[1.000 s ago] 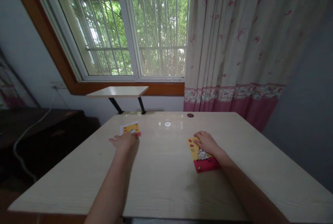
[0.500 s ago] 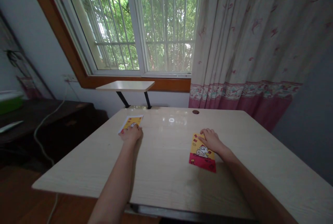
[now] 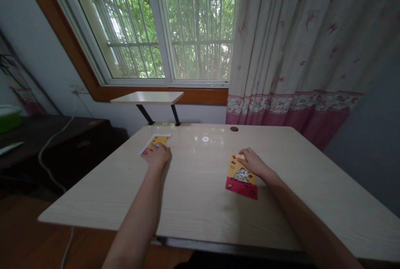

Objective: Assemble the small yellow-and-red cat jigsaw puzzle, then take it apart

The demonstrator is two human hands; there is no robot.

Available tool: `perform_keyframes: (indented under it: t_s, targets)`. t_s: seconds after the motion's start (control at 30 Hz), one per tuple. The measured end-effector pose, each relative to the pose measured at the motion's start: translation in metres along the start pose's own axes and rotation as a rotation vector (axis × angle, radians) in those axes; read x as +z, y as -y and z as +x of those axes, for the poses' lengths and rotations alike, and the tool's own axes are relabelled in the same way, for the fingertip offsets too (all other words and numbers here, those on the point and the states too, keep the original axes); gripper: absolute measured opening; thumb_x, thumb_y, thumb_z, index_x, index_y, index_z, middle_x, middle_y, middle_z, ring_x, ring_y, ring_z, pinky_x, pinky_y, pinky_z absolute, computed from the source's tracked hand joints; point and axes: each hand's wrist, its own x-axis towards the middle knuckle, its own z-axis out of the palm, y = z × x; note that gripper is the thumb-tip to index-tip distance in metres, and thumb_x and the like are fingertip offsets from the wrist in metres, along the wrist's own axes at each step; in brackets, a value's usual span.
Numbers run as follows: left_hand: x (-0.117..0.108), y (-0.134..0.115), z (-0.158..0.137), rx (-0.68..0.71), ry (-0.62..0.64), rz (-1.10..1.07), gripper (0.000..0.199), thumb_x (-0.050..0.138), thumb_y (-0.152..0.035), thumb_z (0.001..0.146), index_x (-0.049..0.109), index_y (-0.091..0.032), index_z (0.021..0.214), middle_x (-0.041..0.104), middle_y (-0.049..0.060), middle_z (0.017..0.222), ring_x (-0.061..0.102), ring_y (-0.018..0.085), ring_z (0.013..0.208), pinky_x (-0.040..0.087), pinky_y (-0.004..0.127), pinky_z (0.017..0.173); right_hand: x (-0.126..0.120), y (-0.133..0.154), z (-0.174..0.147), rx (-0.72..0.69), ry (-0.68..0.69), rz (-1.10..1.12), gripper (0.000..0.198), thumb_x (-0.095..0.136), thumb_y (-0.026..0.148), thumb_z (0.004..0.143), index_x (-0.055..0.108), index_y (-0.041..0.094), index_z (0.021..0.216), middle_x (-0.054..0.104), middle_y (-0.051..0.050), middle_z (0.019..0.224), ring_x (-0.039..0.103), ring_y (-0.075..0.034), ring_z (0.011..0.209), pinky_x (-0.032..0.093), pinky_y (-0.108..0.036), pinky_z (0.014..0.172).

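Observation:
My left hand (image 3: 157, 155) lies with its fingers stretched over the lower part of a yellow-and-red printed card (image 3: 161, 139) with a white border, on the left of the table. Its fingers hide part of the picture. On the right, my right hand (image 3: 252, 161) pinches the upper right edge of another yellow-and-red card (image 3: 240, 177), thumb on the front. That card shows a white cartoon animal above a red band. A shadow falls on the table below it; whether it touches the tabletop I cannot tell.
Both cards are over a pale wooden table (image 3: 193, 202). A small raised shelf (image 3: 148, 97) on black legs stands at its back left, and a round brown cable hole (image 3: 234, 129) lies near the back edge. A dark side table (image 3: 75, 131) with a white cable adjoins the left.
The whole view has shifted slightly, with table and hands a little higher in the picture. Both hands stay at their cards; the right fingers look a bit more curled.

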Motion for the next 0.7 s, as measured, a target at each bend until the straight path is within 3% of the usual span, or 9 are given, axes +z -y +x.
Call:
perform_keyframes:
  t_s: [0.07,0.13,0.27,0.33,0.4,0.57,0.7]
  targets:
    - [-0.002,-0.015,-0.007,0.081,-0.101,-0.002,0.048,0.036,-0.040,0.086,0.054,-0.008,0.116,0.040,0.025,0.133,0.031,0.043,0.123,0.025,0.060,0.093,-0.001,0.000,0.000,-0.008,0.007,0.023,0.032,0.046,0.035,0.086,0.056,0.012,0.106,0.054,-0.011,0.101,0.052,-0.019,0.097,0.038,-0.028,0.088]
    - [-0.005,-0.038,-0.020,0.245,-0.117,-0.073,0.044,0.035,-0.038,0.087,0.055,-0.012,0.116,0.046,0.020,0.129,0.035,0.039,0.122,0.026,0.057,0.095,-0.003,0.001,0.001,-0.019,0.012,0.041,0.029,0.046,0.033,0.086,0.059,0.012,0.102,0.055,-0.011,0.098,0.052,-0.019,0.094,0.039,-0.027,0.085]
    - [-0.005,-0.090,-0.060,0.609,0.067,-0.366,0.035,0.039,-0.036,0.087,0.062,-0.016,0.104,0.060,0.014,0.111,0.050,0.028,0.108,0.035,0.043,0.093,-0.005,0.005,0.002,-0.045,-0.012,0.091,0.024,0.046,0.029,0.086,0.063,0.013,0.086,0.056,-0.008,0.088,0.052,-0.017,0.086,0.040,-0.026,0.079]
    - [-0.001,-0.109,-0.080,0.746,0.218,-0.587,0.031,0.043,-0.034,0.085,0.063,-0.015,0.099,0.064,0.012,0.102,0.057,0.024,0.098,0.040,0.036,0.088,-0.004,0.009,0.002,-0.064,-0.051,0.159,0.023,0.046,0.029,0.085,0.063,0.013,0.081,0.057,-0.008,0.084,0.052,-0.016,0.083,0.040,-0.026,0.077]
    - [0.005,-0.121,-0.096,0.724,0.361,-0.832,0.034,0.047,-0.036,0.083,0.060,-0.013,0.104,0.066,0.012,0.095,0.060,0.021,0.086,0.045,0.031,0.078,-0.002,0.014,0.003,-0.056,-0.113,0.275,0.022,0.048,0.030,0.083,0.062,0.014,0.079,0.059,-0.007,0.083,0.053,-0.016,0.080,0.041,-0.026,0.074]
    - [0.014,-0.130,-0.109,0.479,0.778,-1.315,0.052,0.064,-0.045,0.071,0.051,-0.012,0.109,0.067,0.008,0.082,0.063,0.020,0.072,0.048,0.030,0.064,0.011,0.035,0.006,0.075,-0.193,0.671,0.028,0.047,0.042,0.081,0.059,0.016,0.080,0.062,-0.003,0.075,0.055,-0.014,0.068,0.042,-0.025,0.061]
    - [0.011,-0.128,-0.107,0.456,0.974,-1.429,0.052,0.072,-0.051,0.060,0.057,-0.010,0.090,0.066,0.007,0.075,0.063,0.020,0.066,0.049,0.030,0.063,0.020,0.049,0.009,0.125,-0.162,0.883,0.031,0.051,0.046,0.076,0.057,0.016,0.077,0.061,-0.002,0.071,0.054,-0.013,0.064,0.042,-0.024,0.057]
